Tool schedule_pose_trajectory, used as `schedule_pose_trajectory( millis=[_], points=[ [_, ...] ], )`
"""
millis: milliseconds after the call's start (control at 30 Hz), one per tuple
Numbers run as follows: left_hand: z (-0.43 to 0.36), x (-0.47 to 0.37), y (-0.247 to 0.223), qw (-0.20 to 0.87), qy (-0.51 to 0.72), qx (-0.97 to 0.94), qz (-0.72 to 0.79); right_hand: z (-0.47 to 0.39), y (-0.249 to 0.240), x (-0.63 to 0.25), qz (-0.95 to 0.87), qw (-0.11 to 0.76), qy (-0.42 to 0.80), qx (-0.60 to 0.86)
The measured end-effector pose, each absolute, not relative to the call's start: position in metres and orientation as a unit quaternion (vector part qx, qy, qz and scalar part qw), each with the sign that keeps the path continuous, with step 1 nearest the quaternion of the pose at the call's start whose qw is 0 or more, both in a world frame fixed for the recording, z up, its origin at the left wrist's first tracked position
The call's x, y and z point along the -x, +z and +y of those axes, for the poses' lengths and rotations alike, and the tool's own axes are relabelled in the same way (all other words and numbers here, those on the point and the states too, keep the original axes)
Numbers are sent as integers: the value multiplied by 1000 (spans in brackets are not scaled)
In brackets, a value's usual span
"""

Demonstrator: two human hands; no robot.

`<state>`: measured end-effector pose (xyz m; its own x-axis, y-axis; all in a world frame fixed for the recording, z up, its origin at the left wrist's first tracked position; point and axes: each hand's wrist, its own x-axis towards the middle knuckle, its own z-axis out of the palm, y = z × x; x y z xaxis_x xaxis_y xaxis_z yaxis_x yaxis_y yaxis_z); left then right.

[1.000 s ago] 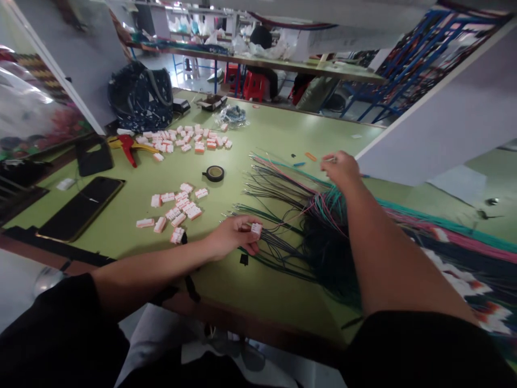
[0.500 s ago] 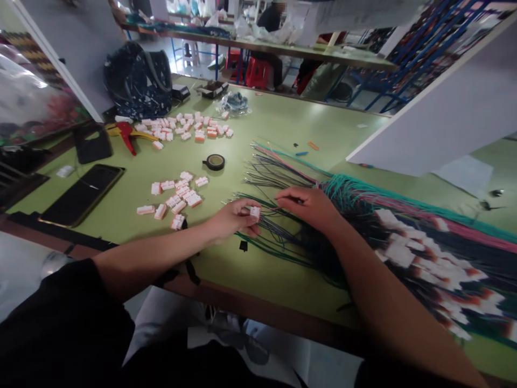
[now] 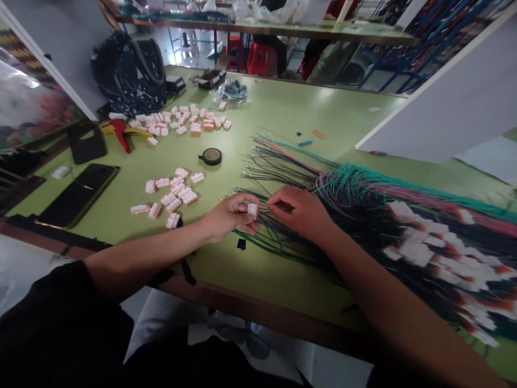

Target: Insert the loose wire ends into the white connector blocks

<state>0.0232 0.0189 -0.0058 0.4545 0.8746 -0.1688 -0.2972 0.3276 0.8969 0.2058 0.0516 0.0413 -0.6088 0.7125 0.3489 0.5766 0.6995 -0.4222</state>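
My left hand (image 3: 231, 216) is closed on a small white-and-orange connector housing (image 3: 252, 209), pinched between thumb and fingers. Just right of it, my right hand (image 3: 297, 209) pinches a thin wire (image 3: 263, 206) whose end points at the housing. Whether the tip is inside the housing is too small to tell. Beneath and around both hands spreads a fan of dark, green and pink wires (image 3: 278, 171) with bare metal terminals at their left ends. Loose connector housings (image 3: 177, 188) lie in a group to the left of my left hand.
A roll of black tape (image 3: 212, 156), a phone (image 3: 78, 195) and a red-and-yellow wire stripper (image 3: 120, 133) lie on the left. More housings (image 3: 196, 128) are heaped behind. Bundled wires with fitted housings (image 3: 420, 248) cover the right. A white panel (image 3: 436, 91) rises at back right.
My right hand has moved left toward the housing and now pinches a wire close to it. My left hand keeps its hold. The camera view has shifted slightly.
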Motion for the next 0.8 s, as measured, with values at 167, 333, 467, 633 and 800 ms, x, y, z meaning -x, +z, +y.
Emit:
schedule_pose_trajectory(
  millis=[167, 333, 467, 633, 800],
  points=[
    [18, -23, -4, 735, 397, -429, 343, 48, 41, -205, -893, 248, 112, 358],
    [18, -23, -4, 735, 399, -422, 350, 46, 44, -205, -884, 256, 101, 378],
    [17, -23, -2, 733, 402, -408, 366, 45, 44, -204, -884, 232, 110, 391],
    [17, -24, 2, 736, 400, -396, 375, 43, 40, -200, -885, 200, 74, 413],
    [16, -23, 4, 739, 401, -387, 379, 42, 39, -197, -887, 159, 33, 432]
  ],
)
